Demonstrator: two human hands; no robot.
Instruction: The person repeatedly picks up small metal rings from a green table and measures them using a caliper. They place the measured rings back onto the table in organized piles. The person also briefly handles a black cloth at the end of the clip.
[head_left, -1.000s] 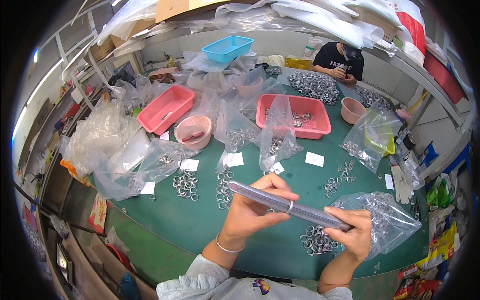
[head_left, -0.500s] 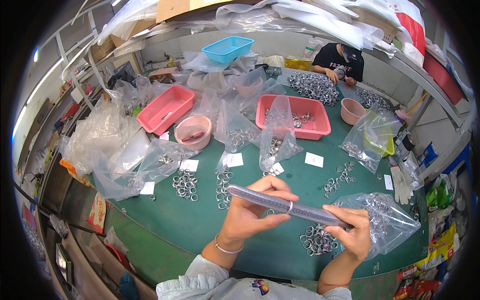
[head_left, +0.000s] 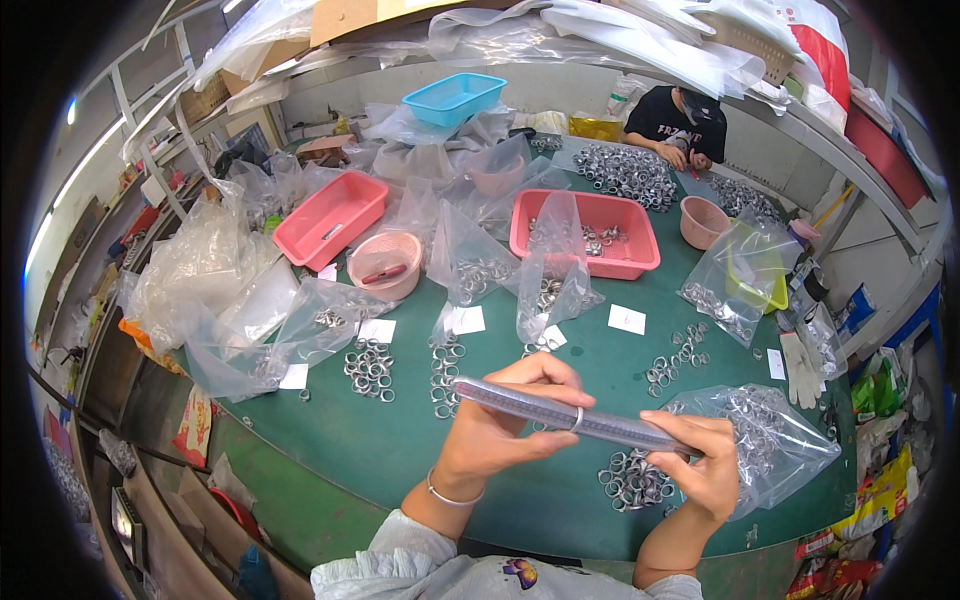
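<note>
A grey ring sizing stick with fine markings is held aslant above the table, its left end higher. Around its middle sits a silver ring, pinched between the thumb and fingers of my left hand. My right hand is closed around the stick's right end. Just below lies a heap of rings, beside a clear plastic bag full of more rings. Further left are loose groups of rings near small white paper cards.
Pink trays, a pink bowl with a red-handled tool, and bags of rings stand across the green table. White gloves lie at the right. A co-worker sits at the far side by large ring piles.
The stick and both hands have shifted very slightly left, and the stick's left end is a touch lower. My grip stays the same. The co-worker's hands have moved a little.
</note>
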